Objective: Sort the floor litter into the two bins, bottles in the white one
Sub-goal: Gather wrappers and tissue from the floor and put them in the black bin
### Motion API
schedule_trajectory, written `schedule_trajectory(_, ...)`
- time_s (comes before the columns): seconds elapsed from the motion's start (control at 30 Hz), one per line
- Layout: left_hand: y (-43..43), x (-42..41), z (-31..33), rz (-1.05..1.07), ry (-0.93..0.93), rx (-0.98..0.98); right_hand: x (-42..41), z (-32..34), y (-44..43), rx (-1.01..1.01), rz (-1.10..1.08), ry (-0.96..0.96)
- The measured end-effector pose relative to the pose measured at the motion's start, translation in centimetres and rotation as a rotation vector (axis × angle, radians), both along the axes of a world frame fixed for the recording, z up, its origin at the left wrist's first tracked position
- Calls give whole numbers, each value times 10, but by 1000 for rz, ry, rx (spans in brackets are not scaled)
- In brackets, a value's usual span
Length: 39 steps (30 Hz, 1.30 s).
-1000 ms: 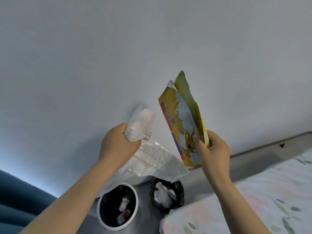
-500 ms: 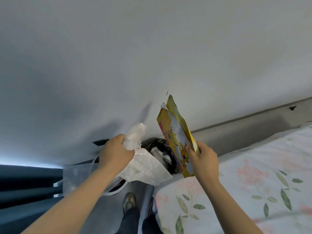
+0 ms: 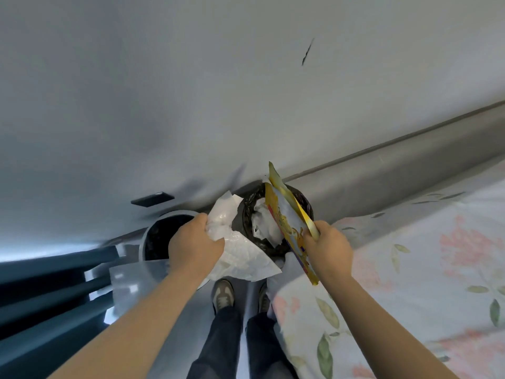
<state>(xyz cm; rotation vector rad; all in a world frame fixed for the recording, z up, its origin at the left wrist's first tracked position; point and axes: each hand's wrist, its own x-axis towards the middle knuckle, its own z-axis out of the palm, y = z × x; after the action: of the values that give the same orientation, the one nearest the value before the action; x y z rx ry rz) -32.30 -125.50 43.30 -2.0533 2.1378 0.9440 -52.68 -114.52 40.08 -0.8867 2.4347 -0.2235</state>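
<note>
Nearest the camera, dark trousers (image 3: 224,343) and two shoes (image 3: 223,294) stood on the floor just short of the black-lined bin (image 3: 305,203). A floral bedsheet (image 3: 410,269) lay to the right of that bin, reaching close to its near side.

Both forearms were extended toward the bin. The left hand (image 3: 195,246) was at the bin's near left, its fingers curled tight around a bunched white plastic sheet (image 3: 240,253). The loose part of the sheet hung below the hand, and its upper corner overlapped the bin's left rim in view. The right hand (image 3: 329,248) was at the bin's near right and pinched a yellow snack packet (image 3: 289,222) by one long edge. The packet was tilted and crossed the bin's opening in view. Whether either item was directly over the opening could not be determined.

Crumpled white paper (image 3: 263,225) was noted inside the bin. The white bin (image 3: 164,218) stood just left of it, its interior dark and partly hidden by the left hand.

A grey skirting (image 3: 382,170) ran behind the bin, with a pale wall (image 3: 191,91) above.
</note>
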Motion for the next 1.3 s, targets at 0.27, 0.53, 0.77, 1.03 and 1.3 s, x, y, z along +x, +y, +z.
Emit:
schedule_trajectory(0.27, -1, -10, -87, 25, 23, 17, -9, -87, -12, 163, -28, 36)
schedule_trajectory(0.53, -10, -22, -154, -9, 20, -19, -25, -151, -46, 235, 3, -27)
schedule_trajectory(0.77, -14, -20, -194, 0, 0, -12, -28, -194, -59, 370, 65, -46)
schedule_trajectory(1.03, -18, -17, -232, -8, -12, 24, -25, -235, -70, 453, 30, -55)
schedule_trajectory(1.3, -16, -16, -255, -28, 9, 24, -23, -256, -82, 201, -41, -282)
